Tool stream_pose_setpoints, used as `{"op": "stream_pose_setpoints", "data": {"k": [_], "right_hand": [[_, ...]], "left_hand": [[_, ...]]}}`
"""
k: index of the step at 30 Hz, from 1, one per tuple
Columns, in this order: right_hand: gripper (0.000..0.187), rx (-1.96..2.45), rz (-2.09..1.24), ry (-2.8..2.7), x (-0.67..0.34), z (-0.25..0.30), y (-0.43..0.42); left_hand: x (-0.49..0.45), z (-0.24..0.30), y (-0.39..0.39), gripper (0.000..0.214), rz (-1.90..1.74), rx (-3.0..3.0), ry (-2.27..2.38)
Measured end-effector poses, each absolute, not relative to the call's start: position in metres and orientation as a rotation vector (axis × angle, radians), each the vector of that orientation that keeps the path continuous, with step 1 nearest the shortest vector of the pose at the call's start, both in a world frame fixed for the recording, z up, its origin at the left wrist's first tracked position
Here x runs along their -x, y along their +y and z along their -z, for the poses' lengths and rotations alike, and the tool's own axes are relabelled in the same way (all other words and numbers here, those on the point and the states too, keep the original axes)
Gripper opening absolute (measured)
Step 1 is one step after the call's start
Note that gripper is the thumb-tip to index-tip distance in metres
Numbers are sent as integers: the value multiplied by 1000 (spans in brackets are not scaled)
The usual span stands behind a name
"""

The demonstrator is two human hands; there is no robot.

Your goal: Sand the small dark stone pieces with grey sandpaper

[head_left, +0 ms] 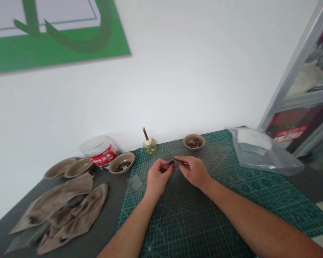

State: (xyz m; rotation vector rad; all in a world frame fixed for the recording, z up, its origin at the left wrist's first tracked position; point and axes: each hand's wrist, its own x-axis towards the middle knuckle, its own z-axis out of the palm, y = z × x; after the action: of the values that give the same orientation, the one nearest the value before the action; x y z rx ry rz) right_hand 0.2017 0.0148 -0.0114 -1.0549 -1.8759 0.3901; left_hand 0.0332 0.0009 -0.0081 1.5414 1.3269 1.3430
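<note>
Over the green cutting mat, my left hand pinches a small dark lump between thumb and fingers. It looks like the pieces in the bowls, but its kind is too small to make out. My right hand is closed just to the right, its fingertips close to the lump. A thin dark tool shows between its fingers; most of it is hidden. Behind my right hand stands a brown bowl of dark lumps. Another bowl with similar pieces sits to the left.
A small jar with a brush handle stands by the wall. A red-labelled tub, two stacked-looking bowls and crumpled brown cloths lie left. A clear square rests on the mat; a plastic bag lies right.
</note>
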Motion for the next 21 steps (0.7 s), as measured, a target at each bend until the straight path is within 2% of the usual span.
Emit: {"op": "stream_pose_setpoints", "data": {"k": [12, 21], "right_hand": [[43, 828, -256, -2140, -200, 13, 12], [43, 870, -188, -2156, -200, 14, 10]], "left_hand": [[-35, 5, -2, 15, -1307, -1675, 1420], [-36, 6, -5, 19, -1354, -1557, 1323]]}}
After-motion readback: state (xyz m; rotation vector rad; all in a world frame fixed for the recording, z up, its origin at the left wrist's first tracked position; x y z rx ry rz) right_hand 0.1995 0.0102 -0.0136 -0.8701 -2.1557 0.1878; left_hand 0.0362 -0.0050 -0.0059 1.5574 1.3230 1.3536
